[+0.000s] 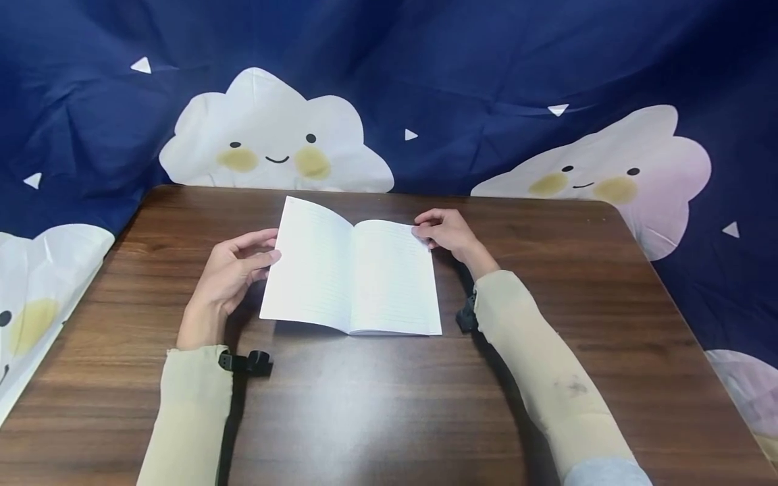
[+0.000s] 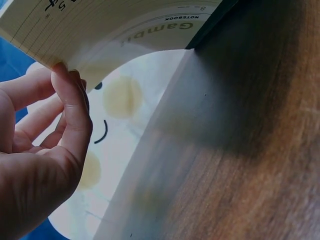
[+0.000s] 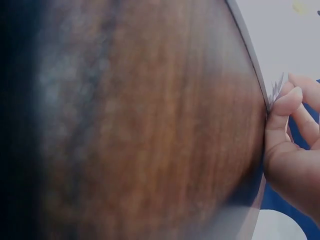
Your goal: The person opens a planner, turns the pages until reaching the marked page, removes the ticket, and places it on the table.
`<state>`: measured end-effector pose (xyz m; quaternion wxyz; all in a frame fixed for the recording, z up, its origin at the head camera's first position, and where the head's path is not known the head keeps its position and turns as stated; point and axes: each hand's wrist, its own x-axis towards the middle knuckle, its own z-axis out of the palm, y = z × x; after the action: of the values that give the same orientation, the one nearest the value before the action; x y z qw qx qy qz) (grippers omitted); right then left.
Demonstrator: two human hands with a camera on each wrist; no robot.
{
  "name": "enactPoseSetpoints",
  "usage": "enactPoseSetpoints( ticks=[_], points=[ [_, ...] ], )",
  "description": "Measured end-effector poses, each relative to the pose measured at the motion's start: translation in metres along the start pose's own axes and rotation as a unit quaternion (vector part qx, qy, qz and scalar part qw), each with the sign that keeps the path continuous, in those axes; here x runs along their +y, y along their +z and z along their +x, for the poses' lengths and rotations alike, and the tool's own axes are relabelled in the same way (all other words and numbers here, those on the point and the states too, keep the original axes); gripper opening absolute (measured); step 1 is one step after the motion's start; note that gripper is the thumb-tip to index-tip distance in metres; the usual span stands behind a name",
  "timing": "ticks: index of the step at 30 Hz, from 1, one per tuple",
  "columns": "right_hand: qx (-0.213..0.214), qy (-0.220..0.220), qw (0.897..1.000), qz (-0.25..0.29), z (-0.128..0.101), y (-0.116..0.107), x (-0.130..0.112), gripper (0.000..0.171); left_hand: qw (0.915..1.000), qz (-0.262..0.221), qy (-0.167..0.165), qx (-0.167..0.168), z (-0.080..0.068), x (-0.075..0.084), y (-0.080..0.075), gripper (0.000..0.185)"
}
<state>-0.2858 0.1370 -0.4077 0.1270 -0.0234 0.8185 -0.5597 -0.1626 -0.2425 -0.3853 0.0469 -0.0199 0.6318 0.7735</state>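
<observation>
A notebook [image 1: 394, 283] with white lined pages lies open on the table, its left side lifted and tilted up. My left hand [image 1: 227, 273] pinches the outer edge of that raised left side between thumb and fingers. From below, the left wrist view shows the underside of the notebook [image 2: 150, 30] with printed lettering, including the word NOTEBOOK. At the upper right corner of the right-hand pages, my right hand [image 1: 448, 233] pinches the page edges. In the right wrist view, slightly fanned page corners [image 3: 278, 90] stand between the right thumb and fingers.
The brown wooden table [image 1: 340, 412] spreads out around the notebook. Behind it hangs a dark blue cloth [image 1: 437, 61] printed with smiling clouds. Each wrist wears a black strap with a small camera [image 1: 258, 363].
</observation>
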Motion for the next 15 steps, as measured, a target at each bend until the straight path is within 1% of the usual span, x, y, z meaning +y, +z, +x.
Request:
enactPoseSetpoints(
  ticks=[8,15],
  points=[
    [0.007,0.026,1.000,-0.001,0.0011,0.0005,-0.0027,0.031,1.0000,0.001,-0.005,0.002,-0.0013,-0.0008,-0.0002,0.049],
    [0.021,0.036,0.998,-0.037,0.0022,0.0011,-0.0068,0.030,1.0000,-0.003,0.008,-0.005,-0.0004,0.0005,-0.0014,0.044]
  ],
)
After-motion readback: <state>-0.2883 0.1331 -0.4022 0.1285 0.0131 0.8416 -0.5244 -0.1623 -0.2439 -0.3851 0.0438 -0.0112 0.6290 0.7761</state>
